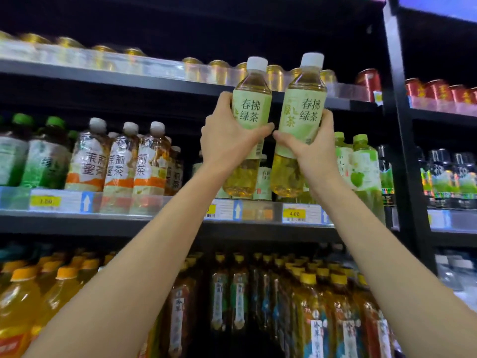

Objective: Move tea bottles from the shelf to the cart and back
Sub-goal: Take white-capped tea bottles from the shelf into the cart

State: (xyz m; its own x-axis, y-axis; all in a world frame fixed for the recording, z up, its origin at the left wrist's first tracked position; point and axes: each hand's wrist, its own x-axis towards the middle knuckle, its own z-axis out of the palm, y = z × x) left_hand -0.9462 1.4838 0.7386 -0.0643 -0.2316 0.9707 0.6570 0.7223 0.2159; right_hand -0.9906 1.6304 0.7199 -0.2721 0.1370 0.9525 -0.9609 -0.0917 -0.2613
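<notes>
I am holding two green tea bottles in front of the shelf [154, 223], one per hand. My left hand [227, 140] is wrapping around the left bottle [251, 109], and my right hand [309, 148] is gripping the right bottle [304, 109]. Both are standing upright just above my wrists, long axes vertical, white caps pointing up, sides nearly touching. I am judging this a shelf-side step, either taking or returning. The cart is out of view. The next move calls for carrying both level.
</notes>
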